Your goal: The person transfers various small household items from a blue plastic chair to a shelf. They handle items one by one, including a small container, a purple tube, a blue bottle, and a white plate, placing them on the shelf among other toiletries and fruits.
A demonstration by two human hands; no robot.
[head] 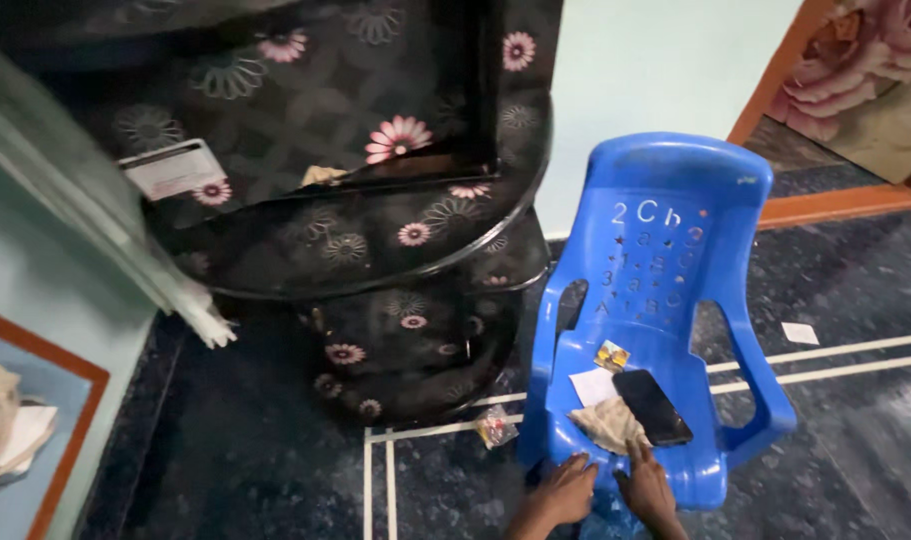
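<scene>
Both hands [605, 490] on blue chair [665, 250], phone [652, 406] and papers [593, 387] on seat

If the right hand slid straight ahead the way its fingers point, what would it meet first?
Probably the crumpled cloth on the blue chair seat, just ahead of the right hand; the black phone lies beside it.

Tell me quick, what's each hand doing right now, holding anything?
Left hand: open, fingers spread on the front edge of the blue chair, holding nothing.
Right hand: open, resting on the seat edge beside the crumpled cloth, holding nothing.
</scene>
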